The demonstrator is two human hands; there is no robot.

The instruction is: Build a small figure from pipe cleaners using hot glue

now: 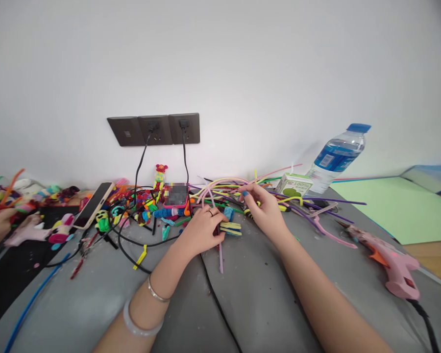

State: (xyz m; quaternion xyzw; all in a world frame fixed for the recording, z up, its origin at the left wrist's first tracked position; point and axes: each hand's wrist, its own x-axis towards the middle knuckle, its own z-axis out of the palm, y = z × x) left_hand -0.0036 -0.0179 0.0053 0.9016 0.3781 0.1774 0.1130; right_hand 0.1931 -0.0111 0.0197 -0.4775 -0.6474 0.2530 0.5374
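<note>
My left hand (204, 229) is closed near the middle of the grey table, with several short, folded yellow pipe cleaners (231, 228) sticking out past its fingertips. A lilac pipe cleaner (221, 259) hangs down below its thumb. A light-blue fuzzy piece (228, 213) lies just beyond the yellow ones. To the right, my right hand (261, 208) has its thumb and fingers bent together over the pile of long pipe cleaners (224, 182). Whatever is between those fingers is too small to make out. A tool with black-and-yellow handles (284, 208) lies partly hidden behind this hand.
A pink glue gun (393, 267) lies at right, its cord trailing forward. A tilted water bottle (336, 159) and a small green-white box (293, 185) stand behind. Left are a phone (94, 205), fuzzy figures (103, 220), black cables (213, 289) and another person's hand (0, 223).
</note>
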